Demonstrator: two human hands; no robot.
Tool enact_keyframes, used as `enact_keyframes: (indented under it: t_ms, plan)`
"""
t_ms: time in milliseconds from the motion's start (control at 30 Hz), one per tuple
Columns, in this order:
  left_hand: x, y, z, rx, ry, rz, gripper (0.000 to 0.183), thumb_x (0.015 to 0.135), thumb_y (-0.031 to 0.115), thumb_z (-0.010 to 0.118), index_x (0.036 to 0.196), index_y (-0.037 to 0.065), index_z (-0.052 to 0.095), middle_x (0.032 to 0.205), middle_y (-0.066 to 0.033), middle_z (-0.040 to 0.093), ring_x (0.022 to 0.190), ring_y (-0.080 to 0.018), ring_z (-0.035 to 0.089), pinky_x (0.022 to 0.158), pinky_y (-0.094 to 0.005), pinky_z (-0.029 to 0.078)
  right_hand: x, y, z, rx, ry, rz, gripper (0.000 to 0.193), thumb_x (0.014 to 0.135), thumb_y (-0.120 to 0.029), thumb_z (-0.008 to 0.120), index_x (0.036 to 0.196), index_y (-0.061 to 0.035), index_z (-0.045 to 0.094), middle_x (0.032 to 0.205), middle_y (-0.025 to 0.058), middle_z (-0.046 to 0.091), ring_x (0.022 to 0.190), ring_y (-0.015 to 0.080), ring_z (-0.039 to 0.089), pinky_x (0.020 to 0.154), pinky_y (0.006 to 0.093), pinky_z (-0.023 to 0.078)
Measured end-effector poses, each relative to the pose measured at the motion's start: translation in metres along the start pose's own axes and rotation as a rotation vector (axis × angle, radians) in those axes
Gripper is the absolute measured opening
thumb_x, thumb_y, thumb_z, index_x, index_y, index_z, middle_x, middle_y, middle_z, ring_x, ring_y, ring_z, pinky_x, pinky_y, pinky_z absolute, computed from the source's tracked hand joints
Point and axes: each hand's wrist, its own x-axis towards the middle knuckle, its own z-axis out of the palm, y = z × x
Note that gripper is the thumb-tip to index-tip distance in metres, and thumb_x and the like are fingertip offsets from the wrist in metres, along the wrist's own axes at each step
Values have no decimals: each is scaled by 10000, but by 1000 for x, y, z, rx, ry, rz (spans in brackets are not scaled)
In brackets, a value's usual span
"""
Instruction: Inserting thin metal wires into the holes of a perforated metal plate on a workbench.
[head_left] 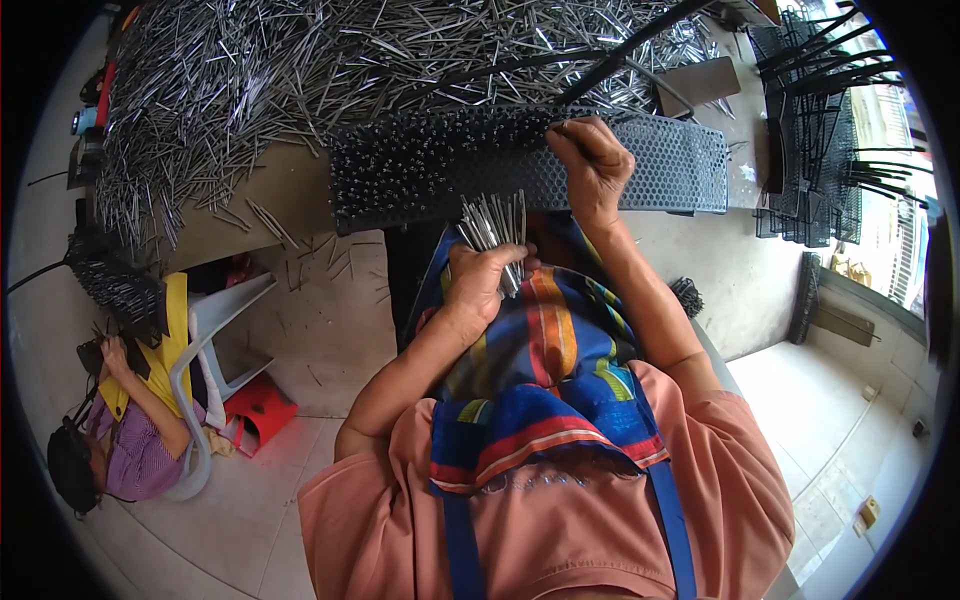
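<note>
My left hand [482, 280] is wrapped round a bundle of thin metal rods [488, 222], held upright at the front edge of a black perforated rack [520, 178]. Many of the rack's holes on its left side are filled with rods whose ends [390, 165] stick up; the right side shows bare holes. Over the right half of the rack, my right hand [597, 165] is closed with its fingers pinched together. What those fingers hold, if anything, is hidden.
A big heap of loose metal rods [270, 75] covers the table behind the rack. A dark bar [630, 50] slants over the heap, near a flat brown plate [698, 82]. Black racks [815, 150] are stacked at right. Another person [135, 430] sits on a grey chair [185, 380] at left.
</note>
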Motion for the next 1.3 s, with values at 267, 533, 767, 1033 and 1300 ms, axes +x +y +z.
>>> enact_keyframes:
  t_ms: [267, 533, 767, 1033, 1300]
  plan:
    - [3, -4, -2, 0, 9, -25, 189, 768, -86, 662, 955, -54, 660, 837, -178, 705, 665, -266, 710, 580, -352, 604, -3, 0, 2, -61, -24, -8, 114, 761, 79, 729, 863, 30, 709, 836, 51, 662, 752, 89, 616, 666, 203, 479]
    - [-2, 1, 4, -57, -58, 68, 242, 768, -123, 646, 996, -43, 652, 867, -157, 699, 708, -259, 706, 638, -362, 611, -1, -12, 5, -387, -68, -135, 154, 762, 33, 739, 906, -19, 737, 750, 52, 638, 630, 106, 589, 571, 247, 454]
    - [5, -4, 0, -103, -45, 74, 285, 760, -147, 636, 1024, -41, 645, 896, -166, 694, 762, -260, 709, 657, -365, 620, -3, -7, -4, -424, -92, -15, 160, 773, -10, 741, 930, -39, 742, 709, 64, 601, 595, 129, 568, 563, 259, 441]
    - [-3, 1, 11, 18, -127, 113, 273, 791, -113, 640, 1047, -19, 642, 914, -137, 699, 774, -252, 713, 666, -362, 620, -36, -26, -20, 141, -418, 682, 131, 786, -86, 751, 846, 18, 698, 678, 23, 626, 613, 81, 578, 537, 286, 444]
    - [1, -3, -7, -37, -11, -14, 207, 810, -91, 631, 1008, -35, 651, 891, -141, 691, 771, -263, 708, 661, -370, 612, -19, -30, -27, 181, -55, 495, 9, 841, -26, 696, 833, -29, 695, 680, -39, 598, 557, 21, 461, 496, 195, 321]
